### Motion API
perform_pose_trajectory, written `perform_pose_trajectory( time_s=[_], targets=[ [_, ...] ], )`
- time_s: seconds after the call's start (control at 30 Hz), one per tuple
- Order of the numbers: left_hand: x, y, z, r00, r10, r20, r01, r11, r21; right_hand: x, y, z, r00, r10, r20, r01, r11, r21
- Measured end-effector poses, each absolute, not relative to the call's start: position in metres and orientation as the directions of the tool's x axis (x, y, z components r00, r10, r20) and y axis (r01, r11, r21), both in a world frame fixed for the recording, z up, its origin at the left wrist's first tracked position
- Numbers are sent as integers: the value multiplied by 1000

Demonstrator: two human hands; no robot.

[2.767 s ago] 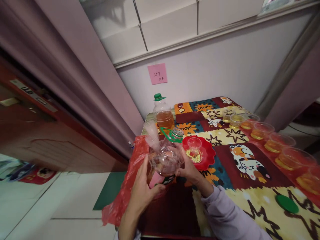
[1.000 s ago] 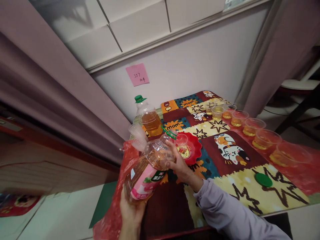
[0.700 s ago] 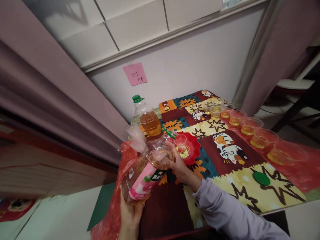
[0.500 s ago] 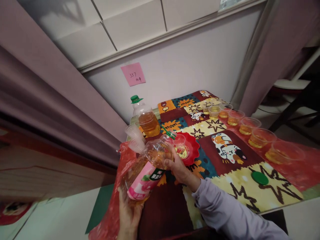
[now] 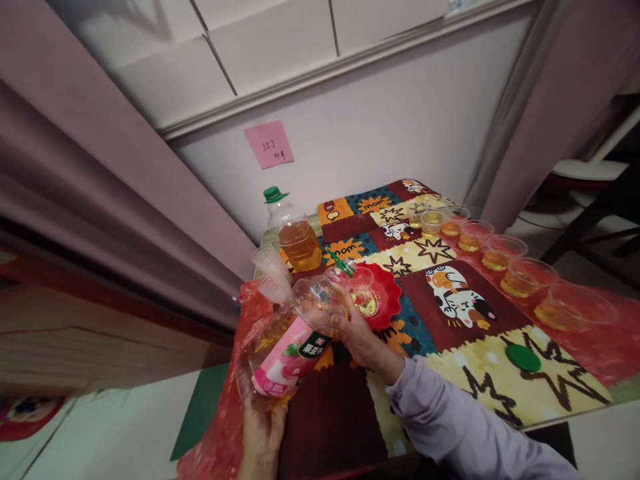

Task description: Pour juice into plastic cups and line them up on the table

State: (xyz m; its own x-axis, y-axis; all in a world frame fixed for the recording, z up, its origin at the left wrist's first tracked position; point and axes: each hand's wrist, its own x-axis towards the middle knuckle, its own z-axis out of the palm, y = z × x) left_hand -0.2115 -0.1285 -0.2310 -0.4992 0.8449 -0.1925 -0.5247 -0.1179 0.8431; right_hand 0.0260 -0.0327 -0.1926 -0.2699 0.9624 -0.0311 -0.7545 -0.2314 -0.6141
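Note:
A large clear bottle (image 5: 291,359) of amber drink with a pink label lies tilted in both my hands, its neck end pointing up and away. My left hand (image 5: 263,427) supports its base from below. Around its upper part, near the neck, my right hand (image 5: 363,337) is closed. Just beyond the neck, a clear plastic cup (image 5: 363,281) stands in a red scalloped dish (image 5: 394,303). The bottle's mouth, by a green ring (image 5: 343,265), is hard to make out. Nested clear cups (image 5: 274,273) lie on their side left of the dish.
A second bottle (image 5: 300,247) with a green cap stands at the back left. Several cups of pale yellow drink (image 5: 525,279) line the table's right side. A loose green cap (image 5: 523,358) lies on the patterned mat (image 5: 425,333). A wall is behind.
Little differs. Both hands keep their hold on the tilted bottle, and the view has shifted slightly. The cups and the second bottle stay in place.

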Motion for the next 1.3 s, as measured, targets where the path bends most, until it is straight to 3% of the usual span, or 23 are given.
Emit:
perform_pose_trajectory(
  time_s=[0.53, 1.3],
  targets=[
    [-214, -141, -246, -581, 767, -272, -475, -49, 878, 19, -43, -192, -292, 956, 11, -776, -230, -588],
    [-212, -139, -244, -598, 746, -292, -466, -27, 884, 17, -43, -197, -321, 944, -73, -764, -304, -570]
  ],
)
